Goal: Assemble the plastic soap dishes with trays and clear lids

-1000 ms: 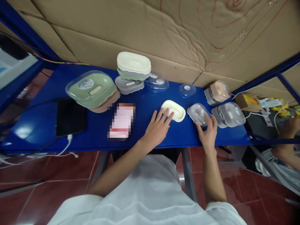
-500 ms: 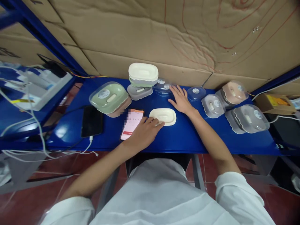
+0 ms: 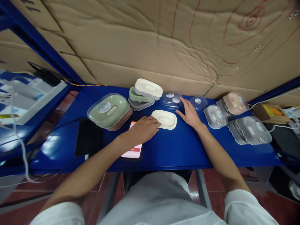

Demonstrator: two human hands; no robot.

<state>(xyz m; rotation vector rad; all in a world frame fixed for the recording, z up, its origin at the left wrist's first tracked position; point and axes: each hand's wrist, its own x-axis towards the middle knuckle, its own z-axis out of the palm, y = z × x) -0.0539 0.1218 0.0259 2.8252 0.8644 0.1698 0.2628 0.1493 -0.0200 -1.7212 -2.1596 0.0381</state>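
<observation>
A shallow cream oval tray [image 3: 167,119] with a raised middle lies on the blue table in front of me. My left hand [image 3: 146,127] grips its left end, fingers over the rim and thumb at the near side. My right hand [image 3: 190,114] is spread, palm down, right of the tray. Its fingertips reach the right edge of a clear domed lid [image 3: 170,103] with round stickers; whether they press on it I cannot tell. Behind the tray, a cream wavy-edged container [image 3: 148,87] sits tilted over a grey one, with a green container [image 3: 138,96] beneath.
A phone [image 3: 133,152] lies partly under my left forearm, near a dark tablet-like device [image 3: 87,137]. A green lidded box [image 3: 109,109] stands at left. Another clear lid [image 3: 198,102], grey boxes [image 3: 253,129] and a pink box [image 3: 235,102] are at right. Cardboard [image 3: 128,43] walls the back.
The view has shifted. The stack at the back has slid out of line: its cream and grey top pieces now sit to the right of the green one. The cream tray has turned slightly.
</observation>
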